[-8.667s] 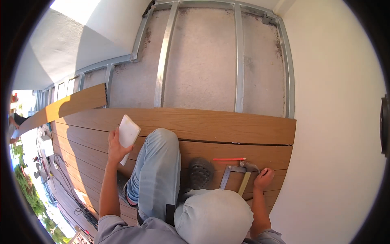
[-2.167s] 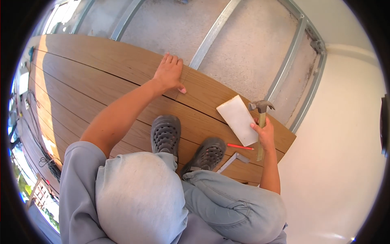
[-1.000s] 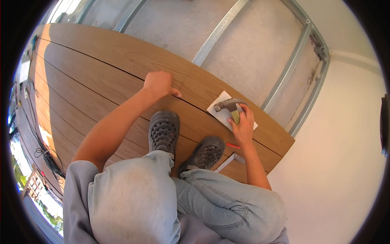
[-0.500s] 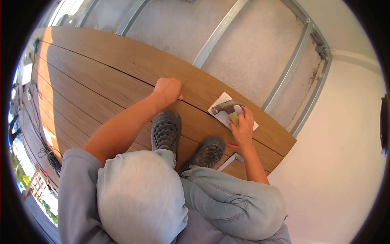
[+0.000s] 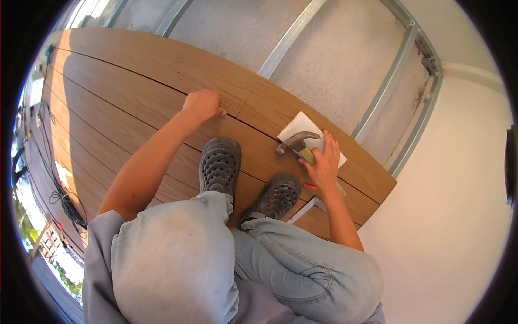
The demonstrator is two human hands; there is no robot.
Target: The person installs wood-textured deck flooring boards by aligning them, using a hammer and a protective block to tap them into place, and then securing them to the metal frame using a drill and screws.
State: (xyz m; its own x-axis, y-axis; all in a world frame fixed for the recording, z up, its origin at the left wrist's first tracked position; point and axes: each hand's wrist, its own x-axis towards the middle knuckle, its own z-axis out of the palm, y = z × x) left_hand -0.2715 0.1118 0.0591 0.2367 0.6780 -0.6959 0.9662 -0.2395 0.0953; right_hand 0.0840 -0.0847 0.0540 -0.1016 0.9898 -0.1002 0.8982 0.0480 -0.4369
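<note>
My right hand [image 5: 324, 164] has a claw hammer [image 5: 307, 155] in its grip, the yellow-green handle lying between thumb and palm and the dark metal head pointing left. Its other fingers stretch over the edge of a flat white piece [image 5: 300, 123], perhaps a tile or block, lying on the outer deck boards. My left hand [image 5: 204, 104] is closed at the seam between two brown deck boards [image 5: 145, 65], thumb side by the dark gap. Anything inside those fingers is hidden. A joint between board ends runs just right of that hand.
Beyond the outer board, metal joists [image 5: 291, 38] span a bare concrete floor [image 5: 232, 32]. A white wall [image 5: 431, 216] rises on the right. Near my dark clogs [image 5: 221, 164] lie a small red item [image 5: 309, 187] and a metal square [image 5: 302, 209]. Cables [image 5: 67, 208] lie at far left.
My left hand has shifted left along the seam. The hammer has come slightly nearer and left, its head moving off the white piece, while my right fingers have straightened over that piece.
</note>
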